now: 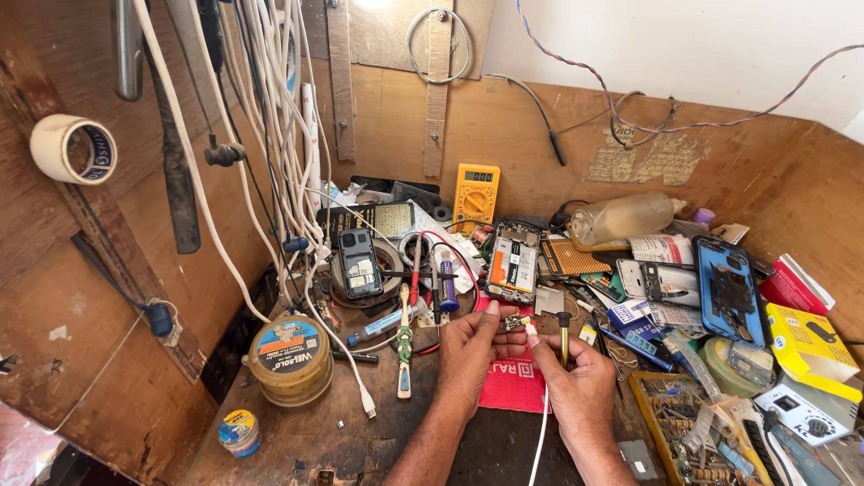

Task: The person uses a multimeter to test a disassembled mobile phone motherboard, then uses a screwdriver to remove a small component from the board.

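A small circuit part sits pinched in the fingertips of the left hand, held just above a red mat near the middle of the surface. The right hand meets it from the other side, gripping the white plug end of a white cable whose tip touches or nearly touches the part; the cable trails down between the two forearms. A brass-tipped tool stands just beside the right hand's fingers; whether that hand holds it too cannot be told.

Just beyond the hands lies an opened phone with its board showing, and to its left a dark phone rests on a round stand. A yellow multimeter leans against the back wall. A round tin stands at the left, and a yellow parts tray lies at the right.
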`<state>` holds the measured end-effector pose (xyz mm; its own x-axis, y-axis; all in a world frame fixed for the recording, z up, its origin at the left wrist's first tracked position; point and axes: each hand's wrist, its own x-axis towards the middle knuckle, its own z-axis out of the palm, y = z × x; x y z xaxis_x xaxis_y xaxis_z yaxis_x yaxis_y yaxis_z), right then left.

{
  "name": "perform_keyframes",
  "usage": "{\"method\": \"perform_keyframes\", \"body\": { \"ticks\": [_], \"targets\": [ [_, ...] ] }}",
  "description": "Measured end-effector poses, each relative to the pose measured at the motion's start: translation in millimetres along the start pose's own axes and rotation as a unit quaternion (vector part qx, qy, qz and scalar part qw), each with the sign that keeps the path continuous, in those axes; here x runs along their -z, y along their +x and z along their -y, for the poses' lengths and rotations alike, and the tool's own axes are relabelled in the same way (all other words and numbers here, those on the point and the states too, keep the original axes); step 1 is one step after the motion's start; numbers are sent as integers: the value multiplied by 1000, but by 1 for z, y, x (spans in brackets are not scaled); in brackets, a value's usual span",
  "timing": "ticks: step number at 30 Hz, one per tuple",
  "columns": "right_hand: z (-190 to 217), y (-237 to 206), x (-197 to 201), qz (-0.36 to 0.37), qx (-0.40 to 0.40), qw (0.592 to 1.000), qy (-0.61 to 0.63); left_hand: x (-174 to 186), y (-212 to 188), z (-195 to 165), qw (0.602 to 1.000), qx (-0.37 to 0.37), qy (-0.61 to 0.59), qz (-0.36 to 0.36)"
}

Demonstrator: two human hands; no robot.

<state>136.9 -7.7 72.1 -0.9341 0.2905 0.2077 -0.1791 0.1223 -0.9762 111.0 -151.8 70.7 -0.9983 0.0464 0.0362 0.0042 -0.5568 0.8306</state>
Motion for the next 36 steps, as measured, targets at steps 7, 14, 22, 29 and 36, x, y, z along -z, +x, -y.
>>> {"method": "perform_keyframes", "body": {
  "ticks": [7, 14, 22, 29, 36],
  "targets": [
    [2, -2, 0, 2, 5, 1000, 18, 1, 0, 0, 1000, 6, -22, 6],
    [-3, 1, 0, -2, 14, 1000, 21, 0, 0, 2, 1000, -19, 9, 9],
    [1, 2, 1, 6, 9, 1000, -2, -1, -1, 1, 999, -19, 32, 9],
    [1, 2, 0, 15, 6, 1000, 0, -1, -2, 0, 998, -27, 51, 3],
    [-1, 1, 0, 8, 11, 1000, 3, 1, 0, 2, 998, -35, 46, 6]
  ]
}}
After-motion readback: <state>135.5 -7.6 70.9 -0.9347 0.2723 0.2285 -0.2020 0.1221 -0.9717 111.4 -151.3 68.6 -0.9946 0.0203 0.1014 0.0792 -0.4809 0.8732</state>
